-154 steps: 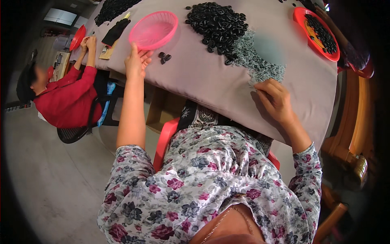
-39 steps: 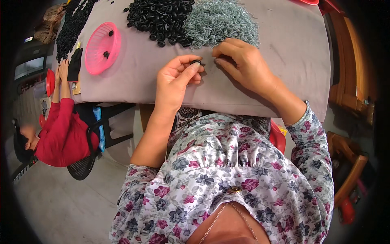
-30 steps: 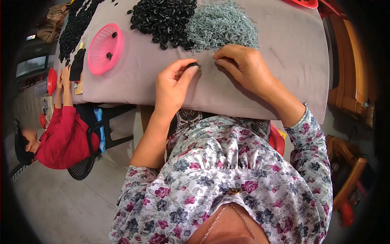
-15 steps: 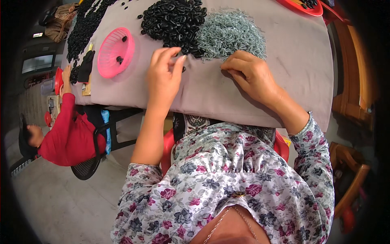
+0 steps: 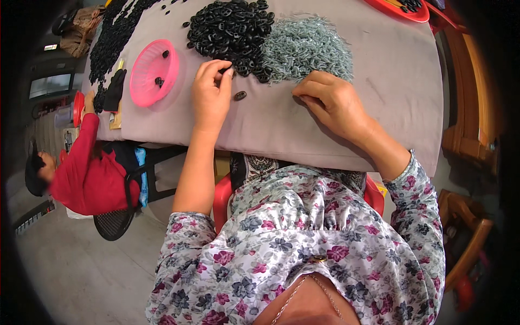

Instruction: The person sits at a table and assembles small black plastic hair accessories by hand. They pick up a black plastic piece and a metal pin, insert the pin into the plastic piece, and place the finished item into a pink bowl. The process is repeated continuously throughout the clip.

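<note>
My left hand is closed in a pinch at the near edge of a heap of black oval plastic pieces. A small black oval piece shows between its fingertips. Just right of that hand, a single oval piece with holes lies on the cloth. My right hand rests in front of a heap of small silvery screws. Its thumb and fingers are pressed together, and what they hold, if anything, is hidden.
A pink basket with a few black pieces stands to the left. Beyond it, more black pieces are spread near a black glove. A red tray sits at the far right. Another person in red sits at the left.
The fingers of my left hand have closed, and the hand has shifted slightly left, uncovering the single oval piece on the cloth. My right hand has barely moved.
</note>
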